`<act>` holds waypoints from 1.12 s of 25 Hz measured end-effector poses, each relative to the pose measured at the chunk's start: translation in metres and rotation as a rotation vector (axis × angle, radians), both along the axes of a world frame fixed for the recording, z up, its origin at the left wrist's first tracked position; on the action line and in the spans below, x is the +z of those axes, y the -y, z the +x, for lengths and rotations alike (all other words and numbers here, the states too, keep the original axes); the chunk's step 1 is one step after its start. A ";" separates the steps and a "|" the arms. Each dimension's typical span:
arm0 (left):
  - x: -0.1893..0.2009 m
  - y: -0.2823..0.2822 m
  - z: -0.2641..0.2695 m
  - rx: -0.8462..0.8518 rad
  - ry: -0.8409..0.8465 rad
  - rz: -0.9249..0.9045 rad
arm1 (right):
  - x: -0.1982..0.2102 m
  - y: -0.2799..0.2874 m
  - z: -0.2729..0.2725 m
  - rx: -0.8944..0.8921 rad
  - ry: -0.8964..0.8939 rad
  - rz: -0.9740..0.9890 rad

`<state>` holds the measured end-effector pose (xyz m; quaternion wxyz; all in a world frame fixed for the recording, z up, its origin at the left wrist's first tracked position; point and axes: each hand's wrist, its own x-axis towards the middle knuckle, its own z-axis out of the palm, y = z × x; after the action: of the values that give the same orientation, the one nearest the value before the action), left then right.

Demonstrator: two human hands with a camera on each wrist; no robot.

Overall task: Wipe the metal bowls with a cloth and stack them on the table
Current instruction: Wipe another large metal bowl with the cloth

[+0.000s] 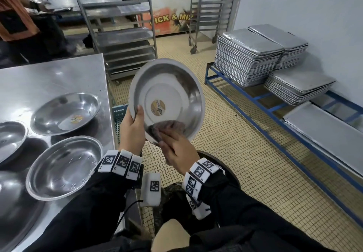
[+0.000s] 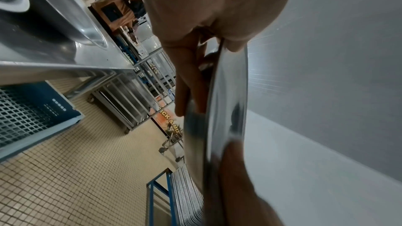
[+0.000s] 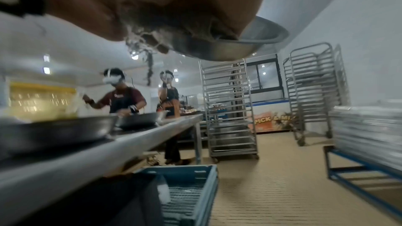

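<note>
I hold a metal bowl (image 1: 172, 86) tilted up over the floor, its inside and a round sticker facing me. My left hand (image 1: 135, 122) grips its left rim, thumb inside and fingers (image 2: 187, 78) behind the bowl (image 2: 226, 102). My right hand (image 1: 174, 151) is at the lower rim and presses a frayed grey cloth (image 3: 141, 39) against the bowl (image 3: 239, 47); its fingers are blurred. Several more metal bowls lie open side up on the steel table (image 1: 49, 74), among them one with a sticker (image 1: 65, 113) and one nearer me (image 1: 64, 167).
A blue plastic crate (image 1: 119, 118) stands on the floor beside the table edge. Stacks of metal trays (image 1: 249, 55) rest on a low blue frame (image 1: 245, 98) along the right wall. Wheeled tray racks (image 1: 121, 35) stand behind. A person (image 1: 17, 15) works at far left.
</note>
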<state>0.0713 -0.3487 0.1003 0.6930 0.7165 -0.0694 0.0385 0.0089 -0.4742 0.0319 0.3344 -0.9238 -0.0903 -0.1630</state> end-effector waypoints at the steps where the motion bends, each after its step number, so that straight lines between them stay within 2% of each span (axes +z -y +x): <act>1: 0.000 0.000 0.000 -0.005 -0.008 -0.013 | -0.005 0.003 0.001 -0.001 -0.047 -0.091; 3: -0.003 -0.006 0.003 -0.010 -0.031 -0.043 | -0.016 0.024 0.008 -0.068 -0.084 -0.245; 5: -0.006 -0.010 0.005 -0.018 -0.045 -0.052 | -0.022 0.046 0.013 -0.190 -0.076 -0.317; 7: -0.006 -0.011 0.005 0.000 -0.045 -0.051 | -0.021 0.042 0.013 -0.218 -0.070 -0.278; 11: 0.005 -0.007 0.006 0.016 -0.006 -0.028 | -0.010 -0.005 0.006 -0.129 -0.099 -0.082; 13: 0.009 -0.010 0.007 0.020 0.000 0.009 | -0.010 0.000 0.010 -0.197 -0.088 -0.102; 16: 0.009 -0.016 0.009 -0.015 -0.007 0.050 | -0.014 0.036 0.022 -0.397 -0.122 -0.183; 20: 0.000 -0.025 0.015 -0.115 -0.088 0.047 | 0.013 0.069 0.033 -0.603 -0.102 0.200; 22: -0.002 -0.032 0.020 -0.162 -0.154 0.031 | 0.029 0.082 0.036 -0.670 -0.158 0.288; 26: -0.004 -0.045 0.030 -0.224 -0.280 -0.053 | 0.031 0.087 0.033 -0.590 -0.226 0.457; 28: -0.002 -0.045 0.029 -0.161 -0.193 0.039 | 0.027 0.077 0.031 -0.603 -0.178 0.562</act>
<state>0.1007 -0.3036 0.0980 0.6832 0.7224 -0.0607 -0.0879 0.0398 -0.5517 0.0586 0.5172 -0.7923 0.2612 -0.1912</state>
